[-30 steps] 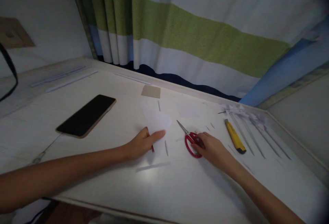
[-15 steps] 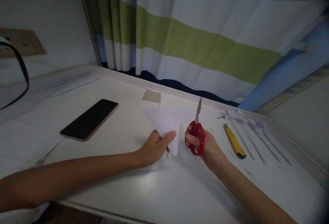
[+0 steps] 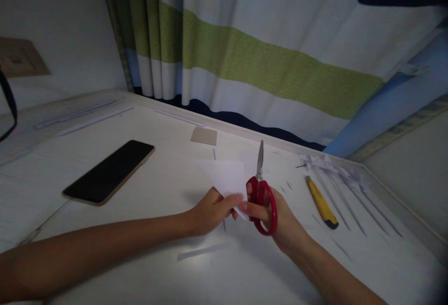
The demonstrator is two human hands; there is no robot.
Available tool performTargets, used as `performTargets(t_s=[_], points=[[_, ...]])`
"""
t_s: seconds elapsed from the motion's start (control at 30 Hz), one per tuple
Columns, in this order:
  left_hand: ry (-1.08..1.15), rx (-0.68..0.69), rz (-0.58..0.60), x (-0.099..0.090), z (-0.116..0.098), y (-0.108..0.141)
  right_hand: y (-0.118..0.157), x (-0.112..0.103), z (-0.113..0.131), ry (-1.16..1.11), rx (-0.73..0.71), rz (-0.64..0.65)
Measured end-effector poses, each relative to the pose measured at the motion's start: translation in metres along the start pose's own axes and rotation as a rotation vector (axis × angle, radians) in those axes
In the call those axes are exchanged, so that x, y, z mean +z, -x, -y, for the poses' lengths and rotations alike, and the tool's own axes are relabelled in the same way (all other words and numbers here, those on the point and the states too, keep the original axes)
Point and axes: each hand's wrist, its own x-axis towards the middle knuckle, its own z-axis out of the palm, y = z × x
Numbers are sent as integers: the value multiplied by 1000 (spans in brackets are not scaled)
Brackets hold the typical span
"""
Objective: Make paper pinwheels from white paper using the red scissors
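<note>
My left hand [image 3: 213,211] pinches a folded piece of white paper [image 3: 229,176] near its lower edge, thumb on top. Red-handled scissors [image 3: 269,209] hang on the fingers of my right hand [image 3: 280,216], with the metal blades together and pointing up and away. The right thumb and a fingertip reach the paper's lower right corner beside the left thumb. Part of the paper is hidden behind the fingers. Below the hands a narrow white paper strip [image 3: 201,251] lies on the white table [image 3: 157,267].
A black phone [image 3: 110,172] lies at the left with a cable by it. A beige card [image 3: 204,135] is near the back edge. To the right are a yellow utility knife [image 3: 321,202] and several thin white paper sticks [image 3: 350,197]. A striped curtain [image 3: 245,48] hangs behind.
My right hand has moved left with the scissors and now touches the paper's corner. The paper has turned in my left hand. The strip below shows more clearly.
</note>
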Motion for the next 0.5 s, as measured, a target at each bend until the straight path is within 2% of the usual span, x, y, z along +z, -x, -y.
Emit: performTargets(t_s=[0.13, 0.23, 0.37, 0.5], points=[[-93, -35, 186, -3, -7, 2, 3, -4, 1, -41, 39, 20], [-208, 20, 228, -7, -11, 4, 4, -8, -3, -19, 23, -6], [-341, 87, 129, -12, -19, 6, 5, -13, -13, 11, -71, 144], [-273, 165, -29, -13, -28, 7, 9, -11, -13, 5, -112, 261]])
